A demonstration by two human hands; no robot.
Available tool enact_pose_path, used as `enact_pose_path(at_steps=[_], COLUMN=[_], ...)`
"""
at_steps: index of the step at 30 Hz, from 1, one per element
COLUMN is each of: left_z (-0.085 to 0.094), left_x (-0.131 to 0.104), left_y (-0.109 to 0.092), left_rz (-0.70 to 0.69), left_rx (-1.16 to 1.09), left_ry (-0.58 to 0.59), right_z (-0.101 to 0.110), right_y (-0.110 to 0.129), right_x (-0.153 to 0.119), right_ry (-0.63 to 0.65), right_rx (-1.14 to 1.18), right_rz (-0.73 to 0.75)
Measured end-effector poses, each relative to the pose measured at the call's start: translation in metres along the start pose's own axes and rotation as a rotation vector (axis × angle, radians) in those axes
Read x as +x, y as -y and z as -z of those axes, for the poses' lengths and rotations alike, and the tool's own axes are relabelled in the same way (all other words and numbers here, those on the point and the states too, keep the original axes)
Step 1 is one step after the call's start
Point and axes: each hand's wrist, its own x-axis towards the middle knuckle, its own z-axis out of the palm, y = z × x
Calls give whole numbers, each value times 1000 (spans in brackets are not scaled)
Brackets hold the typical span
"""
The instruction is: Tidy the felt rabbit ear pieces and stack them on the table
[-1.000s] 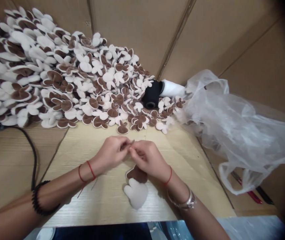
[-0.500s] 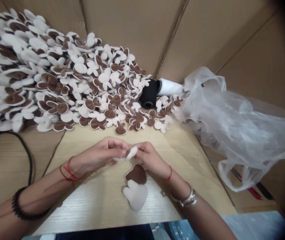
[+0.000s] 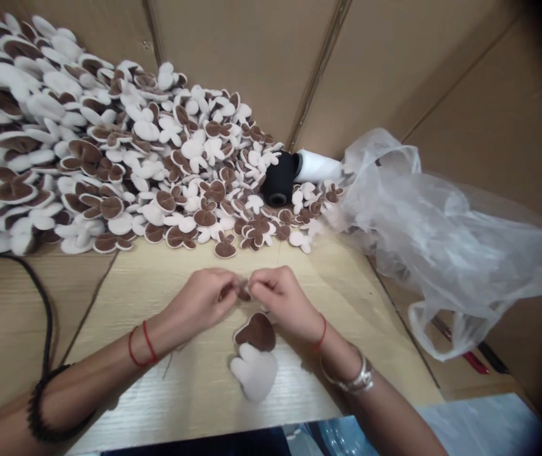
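My left hand (image 3: 211, 294) and my right hand (image 3: 278, 294) are close together above the pale board (image 3: 185, 392). Between their fingertips is a small brown and white fabric piece (image 3: 244, 291), mostly hidden by the fingers. Both hands are closed in a pinch on it. Just below my right hand lies a brown piece with a white edge (image 3: 259, 332). A white bunny-shaped piece (image 3: 256, 373) overlaps its lower side.
A large heap of white and brown pieces (image 3: 145, 168) spreads along the back left. Beside it lie a black thread cone (image 3: 278, 177) and a white cone (image 3: 318, 166). Right is a clear plastic bag (image 3: 461, 234). A black cable (image 3: 38, 291) curves at left.
The small piece has turned from its white side to show some brown. My left hand has rolled over, its fingers now curled more tightly. The view has shifted slightly.
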Motion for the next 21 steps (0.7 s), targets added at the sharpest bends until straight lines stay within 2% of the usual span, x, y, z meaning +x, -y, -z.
enact_pose_path(at_steps=[1,2,3,5,6,7,8,10,12,13,15,17,19,21], left_z=[-1,-2,-2,0,0,-1,-1,-5,-8,-9,-10,-12,-15,-22], left_x=[0,-1,-1,-2,-2,-2,-1,0,1,1,0,0,-1,-1], left_y=[-1,-2,-3,-4,-4,-3,-1,2,3,2,-1,-6,-10,-10], left_rz=[-16,-17,-8,4,-16,-61,-119,-232,-246,-194,-40,94,164,205], left_rx=[3,-40,-112,-210,-179,-89,35,269,334,270,-29,-435,-778,-1004], left_ry=[-126,-185,-158,52,154,204,193,38,-190,-279,-352,-300,-215,-182], right_z=[-2,-3,-3,0,2,3,3,-1,-7,-11,-15,-18,-21,-25], right_y=[2,3,3,2,2,1,0,-1,-3,-4,-6,-6,-4,1], right_x=[-2,-4,-5,-4,-3,-2,-2,-3,-4,-5,-4,-1,2,3], right_ry=[21,39,61,87,89,89,84,56,24,-7,-79,-138,-176,-250], right_rx=[-36,-52,-42,31,63,77,63,-26,-98,-93,33,265,454,475], right_rz=[6,-4,-29,-92,-110,-115,-104,-48,7,18,-6,-70,-127,-128])
